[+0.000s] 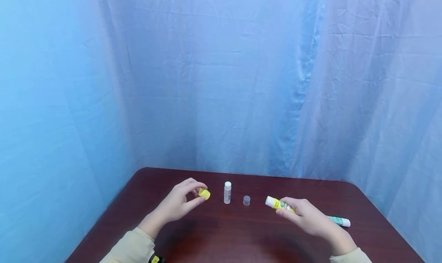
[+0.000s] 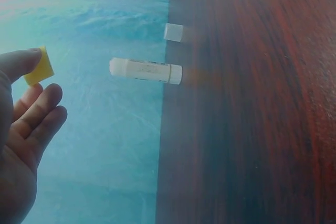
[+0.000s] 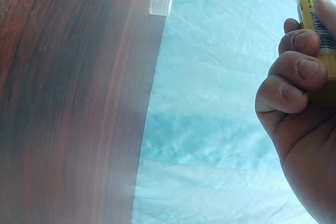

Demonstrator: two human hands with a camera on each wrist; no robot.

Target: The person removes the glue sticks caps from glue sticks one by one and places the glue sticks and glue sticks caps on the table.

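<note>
– What are the fingers (image 2: 44, 106) of the left hand (image 1: 177, 204) doing?
– The thumb and a finger pinch a little yellow cap (image 1: 204, 194). It's so small that a pinch is probably enough.
– And the right hand (image 1: 307, 217)?
– Its fingers curl round a yellow tube (image 1: 281, 205). The white end pokes out toward the middle. Maybe the hand holds it further back to leave that end free.
– Do the yellow cap and the yellow tube touch?
– No, they're well apart, both held up over the dark red table (image 1: 241, 232).
– What's between them?
– A whitish tube (image 1: 227, 194) stands up on the table, and a small clear cap (image 1: 246, 201) sits near it. A flat bottom probably helps the tube stand.
– Anything else?
– A green and white tube (image 1: 339, 221) lies down by the right hand, which hides part of it. Blue curtains (image 1: 221, 83) hang behind.
</note>
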